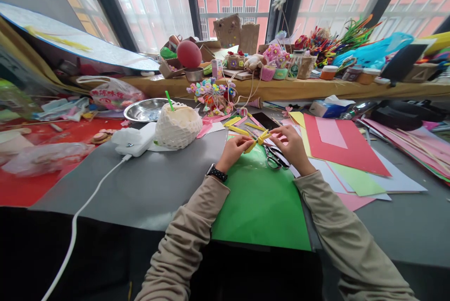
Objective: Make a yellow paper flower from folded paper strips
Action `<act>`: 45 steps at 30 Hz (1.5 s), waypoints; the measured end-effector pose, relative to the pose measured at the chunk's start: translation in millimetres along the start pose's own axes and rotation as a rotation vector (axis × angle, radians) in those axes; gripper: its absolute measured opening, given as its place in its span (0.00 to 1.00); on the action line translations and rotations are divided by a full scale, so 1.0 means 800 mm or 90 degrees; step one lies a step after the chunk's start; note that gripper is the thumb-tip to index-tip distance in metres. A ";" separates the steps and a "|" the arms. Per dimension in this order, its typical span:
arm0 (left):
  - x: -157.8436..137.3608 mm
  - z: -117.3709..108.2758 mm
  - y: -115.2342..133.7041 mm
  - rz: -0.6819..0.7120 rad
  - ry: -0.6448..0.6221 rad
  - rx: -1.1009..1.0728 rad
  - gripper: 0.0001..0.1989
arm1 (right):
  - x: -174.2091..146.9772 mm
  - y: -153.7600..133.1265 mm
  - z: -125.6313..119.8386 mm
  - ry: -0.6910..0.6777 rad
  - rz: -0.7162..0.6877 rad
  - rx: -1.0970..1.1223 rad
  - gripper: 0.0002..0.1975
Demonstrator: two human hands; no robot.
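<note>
Between my two hands is a small yellow paper bow (260,139), held above the far part of a green sheet (262,207). My left hand (235,150) pinches the bow's left side, fingers closed. At the other side, the fingertips of my right hand (290,145) are closed on its right end. A pair of scissors (273,159) lies just under and beside my right hand, its blades partly hidden. Behind the bow are yellow paper strips (238,129) and pink scraps. A dark phone-like slab (263,120) lies beyond them.
Left of my hands stand a coconut in white foam netting (178,127) with a green straw, a metal plate (140,109) and a white power strip (138,141). Coloured papers (348,151) spread at the right. Craft flowers (213,94) and jars line the back shelf.
</note>
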State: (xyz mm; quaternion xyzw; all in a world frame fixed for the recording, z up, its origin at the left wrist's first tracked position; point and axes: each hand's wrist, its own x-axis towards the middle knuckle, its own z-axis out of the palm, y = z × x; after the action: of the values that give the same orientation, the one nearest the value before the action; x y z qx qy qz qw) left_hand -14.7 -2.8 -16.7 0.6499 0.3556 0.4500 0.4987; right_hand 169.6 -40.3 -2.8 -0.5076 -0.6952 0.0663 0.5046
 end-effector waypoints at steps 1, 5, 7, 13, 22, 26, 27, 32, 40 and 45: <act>0.001 0.000 -0.001 0.000 0.004 0.002 0.16 | 0.000 0.001 0.001 -0.005 -0.005 -0.003 0.12; 0.002 -0.001 -0.002 0.005 0.003 0.017 0.14 | 0.000 0.002 0.002 -0.035 -0.019 -0.010 0.11; 0.003 -0.001 -0.002 0.003 -0.005 0.010 0.13 | 0.000 0.001 0.003 -0.056 -0.026 -0.007 0.10; 0.002 0.002 0.002 -0.033 0.003 -0.085 0.14 | -0.002 -0.002 0.006 -0.078 -0.050 0.001 0.08; -0.006 0.012 0.013 -0.156 0.000 -0.308 0.25 | -0.011 -0.009 0.018 0.062 -0.023 -0.086 0.08; -0.010 0.019 0.009 -0.151 -0.105 -0.285 0.27 | -0.014 -0.012 0.029 0.069 -0.040 -0.104 0.07; -0.010 0.020 0.009 -0.143 -0.102 -0.282 0.28 | -0.015 -0.012 0.032 0.063 -0.043 -0.104 0.07; -0.010 0.023 0.006 -0.130 -0.055 -0.263 0.30 | -0.017 -0.012 0.038 0.038 -0.051 -0.106 0.07; -0.008 0.021 0.003 -0.116 -0.056 -0.232 0.28 | -0.017 -0.014 0.039 0.029 -0.059 -0.081 0.08; -0.008 0.020 0.006 -0.106 -0.050 -0.220 0.26 | -0.017 -0.017 0.039 0.016 -0.036 -0.050 0.09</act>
State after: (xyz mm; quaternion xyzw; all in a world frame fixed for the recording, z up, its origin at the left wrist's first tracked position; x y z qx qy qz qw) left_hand -2.1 -15.0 -15.4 0.5400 0.3057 0.4361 0.6517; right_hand 137.1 -44.0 -18.1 -0.5080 -0.7047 0.0183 0.4950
